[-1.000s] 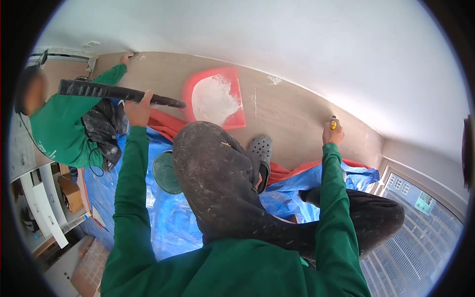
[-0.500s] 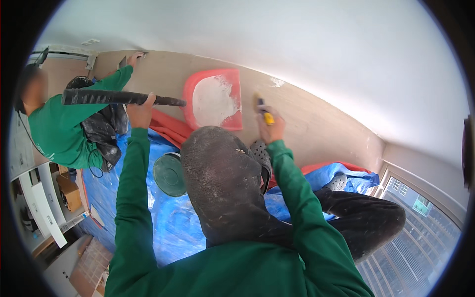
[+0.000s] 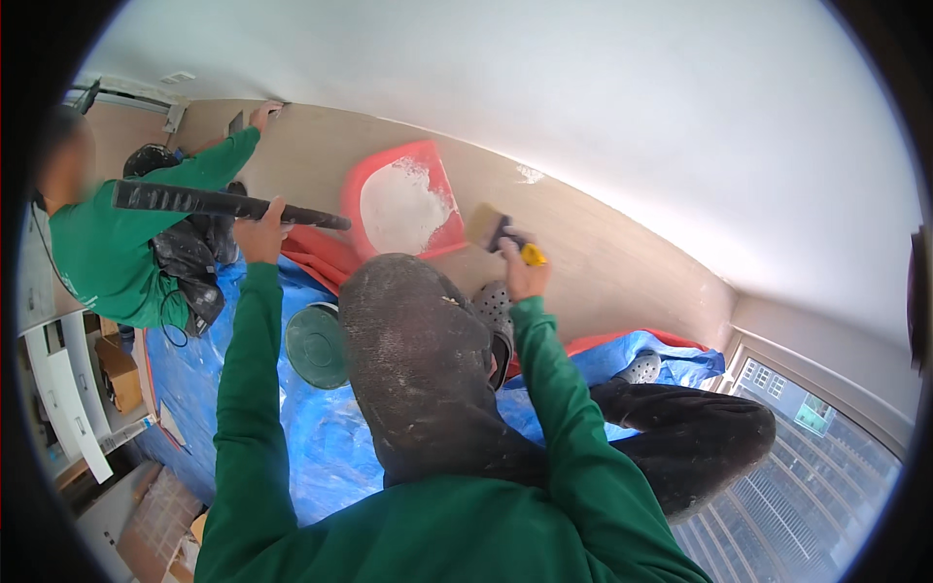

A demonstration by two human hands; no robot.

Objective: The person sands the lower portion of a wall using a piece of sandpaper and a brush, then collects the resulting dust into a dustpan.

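My left hand (image 3: 259, 233) is closed around the long black handle (image 3: 165, 196) of a red dustpan (image 3: 449, 236). White powder (image 3: 400, 209) covers much of the pan. The pan rests tilted against or on the beige surface ahead of my knee; which of the two I cannot tell. In my right hand (image 3: 526, 272) is a wide brush (image 3: 484, 227) with pale bristles and a dark and yellow handle. Its bristles are close to the right edge of the pan, and contact is unclear.
A co-worker in a green top (image 3: 107, 253) reaches toward the wall's edge at the left. Blue plastic sheeting (image 3: 330, 437) and red cloth (image 3: 316, 255) lie around my legs. A green round lid (image 3: 316, 348) is beside my knee. A window (image 3: 807, 437) is at the right.
The brush has swung left and nearer, its bristles now close to the dustpan. The pan has turned slightly anticlockwise. The whole view has shifted a little.
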